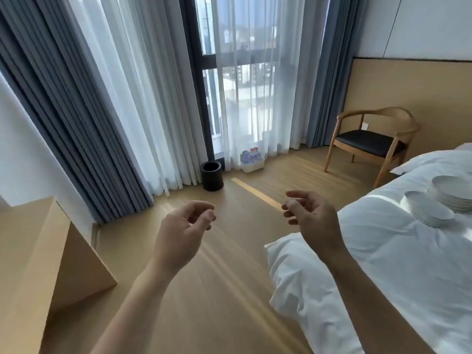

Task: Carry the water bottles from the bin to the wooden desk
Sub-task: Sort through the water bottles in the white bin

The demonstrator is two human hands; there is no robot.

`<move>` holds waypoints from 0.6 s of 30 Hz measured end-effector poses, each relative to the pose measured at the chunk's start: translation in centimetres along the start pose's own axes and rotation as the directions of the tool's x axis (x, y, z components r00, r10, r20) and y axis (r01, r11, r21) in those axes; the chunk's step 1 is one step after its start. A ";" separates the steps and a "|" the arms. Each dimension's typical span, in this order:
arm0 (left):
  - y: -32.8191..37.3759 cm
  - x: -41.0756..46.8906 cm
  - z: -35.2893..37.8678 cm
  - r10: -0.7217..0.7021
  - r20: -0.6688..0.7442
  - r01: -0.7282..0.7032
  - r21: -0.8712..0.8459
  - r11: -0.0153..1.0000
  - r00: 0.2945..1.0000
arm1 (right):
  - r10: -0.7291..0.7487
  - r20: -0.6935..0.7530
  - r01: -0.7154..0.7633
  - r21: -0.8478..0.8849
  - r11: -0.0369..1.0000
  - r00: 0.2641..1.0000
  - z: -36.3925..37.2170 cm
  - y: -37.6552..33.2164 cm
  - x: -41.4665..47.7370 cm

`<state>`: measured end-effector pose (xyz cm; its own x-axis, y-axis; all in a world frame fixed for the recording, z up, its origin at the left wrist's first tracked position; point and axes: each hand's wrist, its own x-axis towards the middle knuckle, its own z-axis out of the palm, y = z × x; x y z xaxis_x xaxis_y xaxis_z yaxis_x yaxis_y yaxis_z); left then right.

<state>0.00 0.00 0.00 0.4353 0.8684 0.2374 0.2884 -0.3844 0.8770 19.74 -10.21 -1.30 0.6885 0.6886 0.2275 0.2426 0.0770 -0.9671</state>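
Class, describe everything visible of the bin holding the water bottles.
The bin is a small, pale, boxy container, seemingly plastic, standing upright on the wooden floor against the sheer white curtain, right of a black cylindrical wastebasket. Several clear water bottles with red caps stand packed inside it. Neither hand touches it; finer detail is too small.

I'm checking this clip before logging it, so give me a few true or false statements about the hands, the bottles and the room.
1. Both hands, left hand and right hand, are empty. True.
2. The water bottles stand on the bed. False: they sit in a white bin on the floor by the curtain.
3. A black cylindrical bin stands left of the bottles. True.
4. The chair holds stacked plates. False: the plates lie on the bed.
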 end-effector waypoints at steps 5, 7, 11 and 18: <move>-0.5 10.8 2.5 -0.015 0.022 0.015 -0.022 1.000 1.000 | 0.042 0.004 -0.042 0.011 0.999 0.999 2.7 1.9 10.4; -1.0 15.0 3.4 -0.008 0.023 0.009 -0.037 0.999 1.000 | 0.040 0.022 -0.040 0.003 0.999 0.999 3.9 2.2 14.6; -2.9 22.7 4.7 -0.034 0.008 0.035 -0.098 0.995 0.999 | 0.063 0.050 -0.062 -0.026 0.998 0.997 6.7 3.3 22.0; -9.0 37.4 4.9 -0.047 0.019 0.049 -0.162 0.986 0.999 | 0.131 0.023 -0.130 -0.045 0.991 0.991 13.9 6.9 34.3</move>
<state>17.85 34.36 -1.07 0.4375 0.8793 0.1884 0.1672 -0.2854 0.9437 35.55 24.01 -1.76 0.6983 0.7093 0.0963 0.1815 -0.0452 -0.9824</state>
